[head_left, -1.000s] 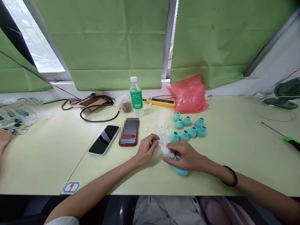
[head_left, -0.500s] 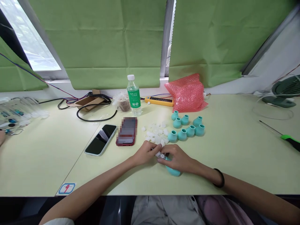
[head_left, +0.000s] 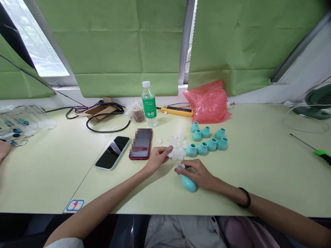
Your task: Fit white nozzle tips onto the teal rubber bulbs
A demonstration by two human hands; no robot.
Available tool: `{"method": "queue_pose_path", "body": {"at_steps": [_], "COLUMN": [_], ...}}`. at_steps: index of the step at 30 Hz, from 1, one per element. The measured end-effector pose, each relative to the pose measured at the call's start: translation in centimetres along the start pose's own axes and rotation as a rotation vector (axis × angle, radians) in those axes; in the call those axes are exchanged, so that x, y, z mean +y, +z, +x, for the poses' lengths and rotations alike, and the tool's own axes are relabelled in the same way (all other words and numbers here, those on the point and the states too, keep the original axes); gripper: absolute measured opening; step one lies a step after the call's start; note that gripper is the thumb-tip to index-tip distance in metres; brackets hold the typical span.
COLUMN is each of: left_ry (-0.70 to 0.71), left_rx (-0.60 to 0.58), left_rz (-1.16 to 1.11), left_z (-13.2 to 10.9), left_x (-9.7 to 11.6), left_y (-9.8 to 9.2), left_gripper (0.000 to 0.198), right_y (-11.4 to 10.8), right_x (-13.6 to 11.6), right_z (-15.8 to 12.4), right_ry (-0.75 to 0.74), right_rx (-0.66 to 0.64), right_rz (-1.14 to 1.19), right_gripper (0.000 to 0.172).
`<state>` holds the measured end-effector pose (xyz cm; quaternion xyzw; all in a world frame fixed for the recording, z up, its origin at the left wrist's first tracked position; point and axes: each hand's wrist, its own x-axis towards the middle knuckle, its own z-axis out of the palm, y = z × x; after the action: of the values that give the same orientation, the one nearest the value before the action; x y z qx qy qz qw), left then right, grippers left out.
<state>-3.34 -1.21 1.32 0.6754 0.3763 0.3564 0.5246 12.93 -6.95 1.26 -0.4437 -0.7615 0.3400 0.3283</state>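
Note:
A glossy turquoise bulb (head_left: pixel 189 184) lies tilted on the table, its neck end gripped by my right hand (head_left: pixel 198 173). Small translucent white pieces (head_left: pixel 181 166) sit at that neck between the thumb and fingers; how they are seated is hidden. At the near left edge of a pile of translucent white plastic pieces (head_left: pixel 178 148), my left hand (head_left: pixel 158 158) has its thumb and fingertips pinched together. What is in that pinch is too small to tell. Behind and right of the pile stand several turquoise bulbs (head_left: pixel 202 148) with their round mouths facing up.
Two phones (head_left: pixel 112 153) lie left of my left hand. Farther back are a water bottle (head_left: pixel 149 106), a yellow power strip (head_left: pixel 177 111) and a pink bubble-wrap bag (head_left: pixel 209 103). A screwdriver (head_left: pixel 310 147) lies at right. Another person's hand (head_left: pixel 3 150) shows at far left.
My left hand has moved away from the bulb's neck, up and left to the pile's edge. My right hand keeps its grip on the bulb, more of which shows now.

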Motion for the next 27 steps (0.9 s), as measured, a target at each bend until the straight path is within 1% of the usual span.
{"method": "queue_pose_path", "body": {"at_steps": [2, 3, 5, 8, 9, 12, 14, 16, 18, 21, 23, 25, 27], "left_ry": [0.118, 0.175, 0.264, 0.359, 0.378, 0.403, 0.401, 0.4, 0.407, 0.464, 0.526, 0.576, 0.616], "left_rx": [0.096, 0.118, 0.108, 0.071, 0.085, 0.176, 0.203, 0.195, 0.186, 0.188, 0.144, 0.057, -0.005], "left_rz": [0.215, 0.319, 0.48, 0.643, 0.707, 0.941, 1.046, 1.073, 1.042, 0.913, 0.795, 0.703, 0.666], "left_z": [0.0, 0.0, 0.1, 0.3, 0.4, 0.6, 0.6, 0.6, 0.5, 0.1, -0.3, -0.7, -0.9], "left_x": [-0.3, -0.6, -1.2, -1.8, -1.9, -1.9, -1.9, -1.8, -1.7, -1.1, -0.5, -0.1, -0.1], "left_y": [0.0, 0.1, 0.1, 0.0, -0.1, -0.3, -0.3, -0.3, -0.3, -0.3, -0.2, 0.0, 0.3], "left_gripper": [0.027, 0.024, 0.027, 0.032, 0.033, 0.032, 0.031, 0.032, 0.035, 0.036, 0.034, 0.034, 0.035], "right_y": [0.1, 0.1, 0.3, 0.5, 0.5, 0.3, 0.2, 0.3, 0.5, 0.8, 0.9, 0.7, 0.5], "right_x": [-0.2, -0.3, -0.4, -0.4, -0.4, -0.2, -0.1, 0.2, 0.5, 1.2, 1.4, 1.3, 1.1], "right_z": [0.0, 0.0, 0.0, -0.1, -0.2, -0.3, -0.3, -0.2, 0.0, 0.2, 0.3, 0.2, 0.2], "right_ry": [0.07, 0.096, 0.123, 0.129, 0.128, 0.122, 0.119, 0.111, 0.107, 0.148, 0.17, 0.157, 0.126], "right_rx": [-0.005, -0.008, 0.001, 0.027, 0.032, 0.039, 0.056, 0.085, 0.137, 0.26, 0.313, 0.296, 0.237], "right_rz": [0.211, 0.301, 0.409, 0.422, 0.412, 0.367, 0.306, 0.211, 0.125, 0.073, 0.063, 0.072, 0.106], "right_gripper": [0.029, 0.029, 0.029, 0.029, 0.029, 0.025, 0.023, 0.023, 0.022, 0.027, 0.031, 0.028, 0.026]}}
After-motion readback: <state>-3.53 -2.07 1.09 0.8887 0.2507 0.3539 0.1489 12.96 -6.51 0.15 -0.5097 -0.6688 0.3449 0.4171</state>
